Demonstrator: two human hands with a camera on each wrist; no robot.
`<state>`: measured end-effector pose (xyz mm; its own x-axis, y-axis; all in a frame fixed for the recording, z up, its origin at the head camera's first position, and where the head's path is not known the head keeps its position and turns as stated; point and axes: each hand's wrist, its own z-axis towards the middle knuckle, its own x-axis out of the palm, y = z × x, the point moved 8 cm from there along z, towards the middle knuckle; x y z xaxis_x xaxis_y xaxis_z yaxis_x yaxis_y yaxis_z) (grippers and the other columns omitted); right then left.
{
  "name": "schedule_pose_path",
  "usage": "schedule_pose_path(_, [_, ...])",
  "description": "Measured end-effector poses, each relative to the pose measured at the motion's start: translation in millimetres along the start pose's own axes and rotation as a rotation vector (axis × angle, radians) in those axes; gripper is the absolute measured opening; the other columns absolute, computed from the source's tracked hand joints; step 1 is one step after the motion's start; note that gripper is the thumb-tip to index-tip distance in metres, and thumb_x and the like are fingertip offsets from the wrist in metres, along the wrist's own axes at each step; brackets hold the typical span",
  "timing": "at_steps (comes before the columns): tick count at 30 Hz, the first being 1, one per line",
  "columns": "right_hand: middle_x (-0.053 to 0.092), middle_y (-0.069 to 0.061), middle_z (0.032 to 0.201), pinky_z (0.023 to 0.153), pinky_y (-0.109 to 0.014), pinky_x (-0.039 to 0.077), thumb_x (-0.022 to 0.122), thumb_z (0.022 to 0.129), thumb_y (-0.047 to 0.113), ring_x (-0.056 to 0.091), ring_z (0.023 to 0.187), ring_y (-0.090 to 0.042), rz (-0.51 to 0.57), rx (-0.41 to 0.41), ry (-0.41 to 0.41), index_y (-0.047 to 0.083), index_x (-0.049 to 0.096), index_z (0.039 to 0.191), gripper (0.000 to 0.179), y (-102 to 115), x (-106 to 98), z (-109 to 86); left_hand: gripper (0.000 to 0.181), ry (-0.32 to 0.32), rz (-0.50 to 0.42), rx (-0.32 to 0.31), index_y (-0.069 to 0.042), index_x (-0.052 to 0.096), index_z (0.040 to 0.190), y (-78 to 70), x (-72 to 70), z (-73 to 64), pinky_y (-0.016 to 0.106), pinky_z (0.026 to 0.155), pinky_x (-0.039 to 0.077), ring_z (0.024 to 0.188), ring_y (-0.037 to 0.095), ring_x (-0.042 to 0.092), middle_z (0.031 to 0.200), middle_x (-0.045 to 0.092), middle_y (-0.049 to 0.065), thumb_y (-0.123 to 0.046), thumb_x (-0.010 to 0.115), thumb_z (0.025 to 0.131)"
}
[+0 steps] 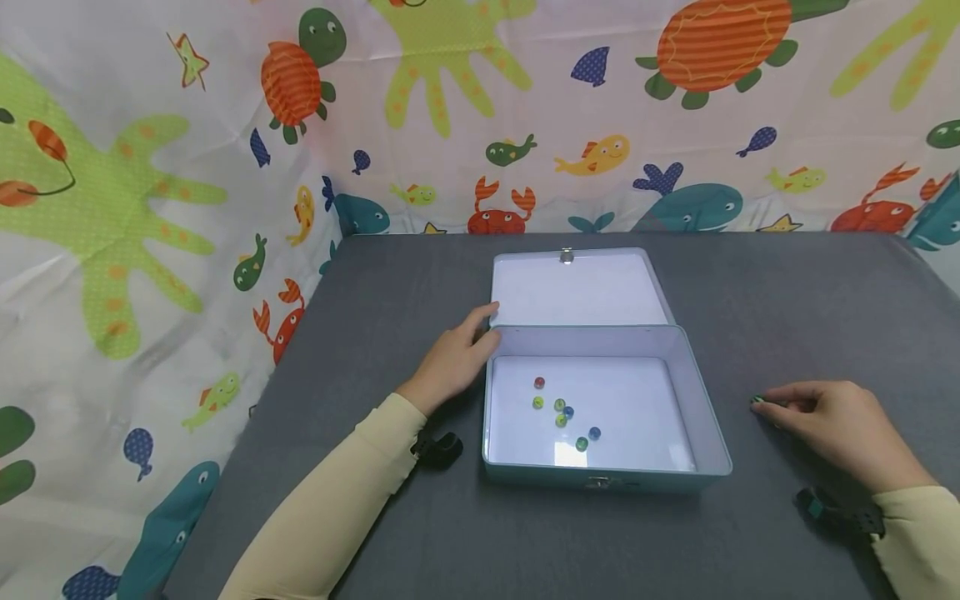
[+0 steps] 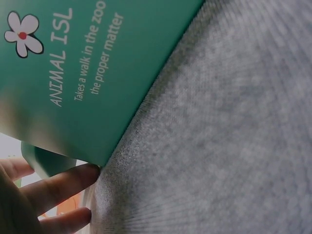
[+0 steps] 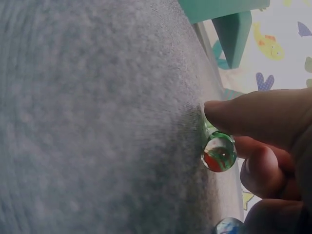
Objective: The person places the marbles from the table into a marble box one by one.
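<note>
A shallow tin box (image 1: pixel 588 479), green outside and white inside, lies with its lid (image 1: pixel 577 287) folded back. Several glass marbles (image 1: pixel 561 405), red, yellow-green, green and blue, are scattered on its floor. My left hand (image 1: pixel 453 362) touches the box's back left corner, its fingertips at the lid and rim; the left wrist view shows its fingers (image 2: pixel 63 187) extended by the printed green side. Right of the box, my right hand (image 1: pixel 836 425) pinches a greenish marble low over the table. In the right wrist view a clear marble with green and red (image 3: pixel 219 152) sits by the fingers, and a bluish marble (image 3: pixel 229 226) is partly cut off.
A grey cloth (image 1: pixel 420 533) covers the table. Behind and to the left hangs a white curtain (image 1: pixel 450 167) printed with sea animals. A metal clasp (image 1: pixel 567 256) stands on the lid's far edge. Each wrist carries a black camera strap (image 1: pixel 438 450).
</note>
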<state>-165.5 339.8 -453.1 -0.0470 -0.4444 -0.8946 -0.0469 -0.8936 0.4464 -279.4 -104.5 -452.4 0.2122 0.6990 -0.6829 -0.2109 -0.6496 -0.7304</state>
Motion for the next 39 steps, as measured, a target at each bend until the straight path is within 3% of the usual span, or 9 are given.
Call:
schedule_pose_path(6, [0.073,-0.001,0.075,0.055,-0.026,0.038,0.080,0.093,0.031,0.047,0.064,-0.007,0.014,-0.008,-0.024,-0.004,0.081,0.100,0.035,0.9,0.0,0.3,0.062,-0.003,0.005,-0.004,-0.032,0.043,0.161,0.7,0.3,0.5,0.045,0.085,0.048,0.101,0.027,0.061,0.137,0.066,0.012,-0.052,0.042,0.102])
schedule_pose_path(14, [0.073,-0.001,0.076,0.053,-0.026,0.038,0.082,0.093,0.032,0.046,0.064,-0.004,0.045,-0.039,-0.057,-0.001,0.082,0.102,0.035,11.3,-8.5,3.2,0.061,-0.008,-0.007,-0.002,-0.031,0.042,0.161,-1.0,-1.9,-1.6,0.045,0.084,0.048,0.104,0.027,0.061,0.143,0.063,0.012,-0.051,0.042,0.103])
schedule_pose_path(18, [0.073,-0.001,0.078,0.053,-0.026,0.038,0.083,0.092,0.032,0.047,0.064,-0.006,0.052,-0.045,-0.042,-0.001,0.082,0.102,0.034,17.1,-9.4,3.0,0.062,0.006,0.008,-0.002,-0.031,0.041,0.162,-2.3,-1.8,-3.6,0.039,0.071,0.045,0.083,0.025,0.058,0.114,0.070,0.017,-0.051,0.042,0.103])
schedule_pose_path(22, [0.074,-0.003,0.082,0.053,-0.026,0.041,0.083,0.092,0.030,0.049,0.065,-0.006,0.066,-0.061,-0.028,0.000,0.082,0.103,0.032,24.5,-10.2,3.6,0.063,0.021,0.006,-0.001,-0.031,0.040,0.163,-2.9,-1.0,-4.5,0.038,0.063,0.040,0.072,0.025,0.052,0.093,0.064,0.015,-0.052,0.041,0.103])
schedule_pose_path(26, [0.075,-0.004,0.084,0.053,-0.027,0.044,0.082,0.093,0.029,0.051,0.063,-0.008,0.096,-0.099,0.002,0.000,0.081,0.107,0.032,36.7,-12.6,9.1,0.063,0.010,0.005,-0.005,-0.031,0.040,0.163,-1.9,-1.9,-4.9,0.038,0.064,0.041,0.073,0.023,0.053,0.093,0.063,0.009,-0.051,0.041,0.103])
schedule_pose_path(32, [0.078,-0.009,0.091,0.052,-0.029,0.047,0.082,0.093,0.031,0.055,0.064,-0.012,0.111,-0.132,0.016,0.001,0.081,0.109,0.034,54.5,-19.7,22.6,0.063,0.010,0.016,-0.005,-0.031,0.040,0.163,0.4,0.7,-5.3,0.036,0.059,0.037,0.060,0.021,0.042,0.072,0.048,0.006,-0.051,0.040,0.103])
schedule_pose_path(39, [0.078,-0.015,0.105,0.057,-0.029,0.049,0.080,0.094,0.038,0.057,0.075,-0.014,0.152,-0.127,-0.001,0.005,0.082,0.113,0.038,71.2,-27.9,37.1,0.064,0.007,0.014,0.000,-0.030,0.040,0.163,-1.0,-1.0,-4.7,0.037,0.061,0.038,0.063,0.021,0.045,0.075,0.049,0.006,-0.052,0.040,0.102])
